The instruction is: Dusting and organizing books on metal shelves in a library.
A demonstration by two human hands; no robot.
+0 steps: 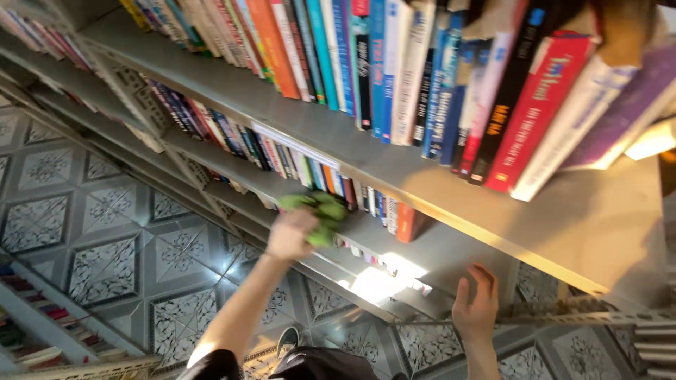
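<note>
My left hand point(291, 234) is closed on a green cloth point(318, 211) and presses it against the edge of a lower grey shelf point(366, 232), just in front of a row of upright books point(296, 165). My right hand point(475, 304) rests with fingers apart on the edge of the shelf below, holding nothing. An orange book point(406, 222) stands at the end of the row, to the right of the cloth.
The top shelf point(577, 225) carries a leaning row of colourful books point(451, 84), with bare surface at its right end. Patterned grey floor tiles point(105, 232) lie below. Another bookshelf point(42, 324) shows at bottom left. My shoe point(286, 340) is on the floor.
</note>
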